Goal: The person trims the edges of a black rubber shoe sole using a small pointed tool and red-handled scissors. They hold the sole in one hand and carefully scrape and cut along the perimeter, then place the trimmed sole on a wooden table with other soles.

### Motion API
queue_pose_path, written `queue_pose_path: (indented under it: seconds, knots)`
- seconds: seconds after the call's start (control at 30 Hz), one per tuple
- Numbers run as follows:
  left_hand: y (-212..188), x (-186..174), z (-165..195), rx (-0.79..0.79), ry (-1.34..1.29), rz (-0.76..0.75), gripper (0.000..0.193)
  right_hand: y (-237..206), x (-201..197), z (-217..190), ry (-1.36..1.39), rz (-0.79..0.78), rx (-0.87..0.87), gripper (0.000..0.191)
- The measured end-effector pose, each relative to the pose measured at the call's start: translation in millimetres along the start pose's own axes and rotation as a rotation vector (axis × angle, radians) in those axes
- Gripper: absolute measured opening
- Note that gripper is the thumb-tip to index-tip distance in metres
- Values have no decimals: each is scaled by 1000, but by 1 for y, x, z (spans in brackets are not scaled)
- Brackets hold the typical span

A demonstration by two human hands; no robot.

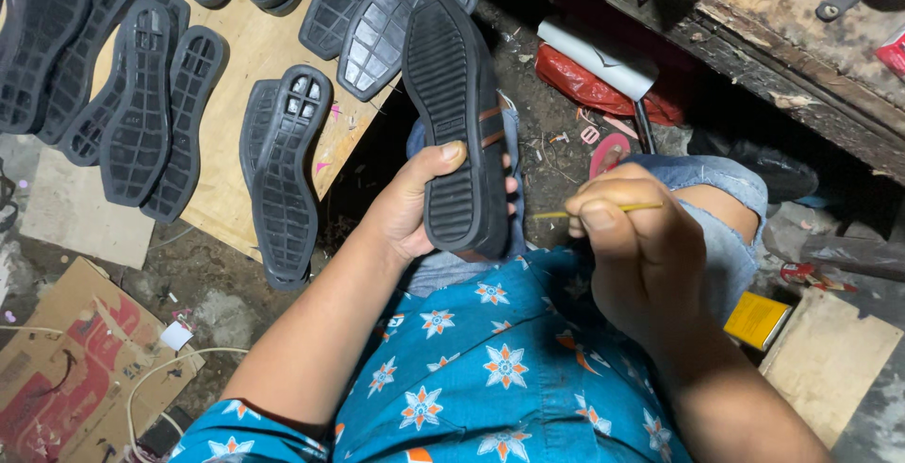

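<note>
The left hand (415, 204) grasps a black shoe (457, 124) with its ridged sole turned up toward the camera; the thumb presses on the heel end of the sole and the other fingers wrap round the far side, only their tips showing. The shoe is held above the person's lap, toe pointing away, with a brown stripe visible on its side wall.

The right hand (636, 256) is clenched round a thin yellow stick (603, 209), which lies nearly level and points toward the shoe. Its tip stands just beside the shoe's edge (whether it touches cannot be told).

Beneath both hands lie a blue flowered shirt (500, 369) and faded jeans (726, 227).

Ahead and to the left, a plywood board (236, 133) rests on the dirt floor and carries a spread of loose black soles (283, 180), most lying with their gridded inner faces up, several overlapping. Near the lower left corner lies flattened cardboard (75, 369) with a white cord (160, 378) looping over it.

To the right, a worn wooden bench (754, 48) runs along the upper edge. Under it sit a red bag (589, 90) and a white roll (603, 57). A small yellow box (757, 320) lies by the right knee.
</note>
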State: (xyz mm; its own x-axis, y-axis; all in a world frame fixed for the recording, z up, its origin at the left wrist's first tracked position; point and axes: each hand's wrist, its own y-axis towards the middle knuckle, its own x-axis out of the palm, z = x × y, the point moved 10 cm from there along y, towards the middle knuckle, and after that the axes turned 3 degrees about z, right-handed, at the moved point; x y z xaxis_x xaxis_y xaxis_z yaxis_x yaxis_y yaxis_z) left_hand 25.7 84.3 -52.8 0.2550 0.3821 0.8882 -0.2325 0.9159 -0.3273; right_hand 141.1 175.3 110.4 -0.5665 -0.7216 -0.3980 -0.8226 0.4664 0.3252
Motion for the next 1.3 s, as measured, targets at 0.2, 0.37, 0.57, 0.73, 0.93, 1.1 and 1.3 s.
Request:
queue_pose_path:
  seconds: [0.2,0.37,0.57,0.73,0.93,1.1,1.3]
  knots:
    - [1,-6,-3,-22,6,-8,63,-1,10,-8,-30,-78,-63,10]
    - [-5,7,3,50,65,-60,68,2,13,-23,-150,-77,-153,7]
    - [-21,37,39,332,211,-60,82,-8,17,-59,-306,-104,-313,21]
    - [-32,52,61,410,338,-5,90,-10,21,-74,-282,-125,-406,25]
    - [-39,58,70,469,423,47,98,-5,30,-81,-214,-161,-423,27]
    - [-44,56,74,484,430,74,99,-8,36,-95,-328,-219,-506,36]
    - [-47,53,80,568,387,112,97,-11,40,-109,-429,-256,-534,29]
